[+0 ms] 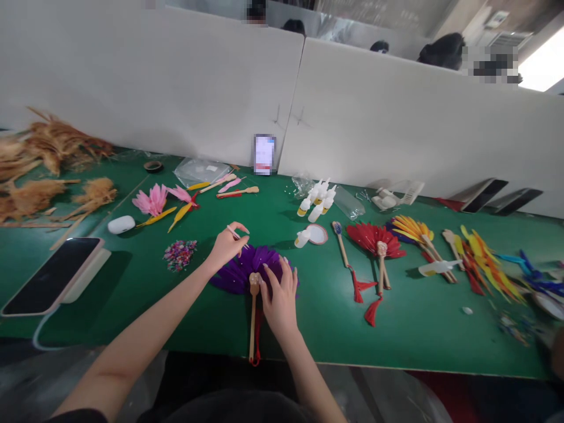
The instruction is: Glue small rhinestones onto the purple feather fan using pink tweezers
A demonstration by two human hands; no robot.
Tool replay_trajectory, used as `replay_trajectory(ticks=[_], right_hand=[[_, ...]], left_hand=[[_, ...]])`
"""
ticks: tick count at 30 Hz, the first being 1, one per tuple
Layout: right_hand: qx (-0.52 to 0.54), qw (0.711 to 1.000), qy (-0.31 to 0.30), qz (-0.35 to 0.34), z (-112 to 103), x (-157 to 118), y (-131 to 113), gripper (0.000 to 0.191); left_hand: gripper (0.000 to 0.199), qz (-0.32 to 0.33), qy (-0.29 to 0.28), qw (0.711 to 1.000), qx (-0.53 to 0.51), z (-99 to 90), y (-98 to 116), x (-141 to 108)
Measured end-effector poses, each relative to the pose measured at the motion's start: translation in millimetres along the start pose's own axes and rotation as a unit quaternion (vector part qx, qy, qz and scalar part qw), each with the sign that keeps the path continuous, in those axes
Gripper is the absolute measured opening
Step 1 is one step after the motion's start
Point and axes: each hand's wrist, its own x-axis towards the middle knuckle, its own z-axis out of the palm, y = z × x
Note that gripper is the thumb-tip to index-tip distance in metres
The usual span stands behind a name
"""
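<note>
A purple feather fan [240,275] with a wooden handle [252,329] lies on the green table in front of me. Small pale dots sit on its feathers, and a pearly ornament [254,278] marks where they meet the handle. My left hand [228,245] pinches a thin pale stick-like tool [233,232], its tip close to the fan's upper edge. Spread across the right side of the feathers, the fingers of my right hand [281,294] rest on the fan. A red cord [257,346] hangs by the handle's end.
Left of the fan are mixed sequins [180,255], pink feathers [152,201] and a phone [55,276] on a stand. Small glue bottles [318,198] stand at the back beside a white lid [317,234]. Rightward lie a red fan [370,239] and yellow-orange feathers [484,255]. A white partition [396,129] rises behind.
</note>
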Motion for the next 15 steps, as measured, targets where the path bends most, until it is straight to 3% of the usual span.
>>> replay_trajectory(ticks=[7, 15], right_hand=[[0.010, 1.000, 0.009, 0.000, -13, -3, 0, 0.036], [0.029, 0.999, 0.039, 0.013, -46, -6, 17, 0.031]], left_hand=[[0.031, 0.004, 0.032, 0.999, -0.014, -14.7, -3, 0], [0.028, -0.010, 0.083, 0.996, -0.035, -45.1, -10, -14]])
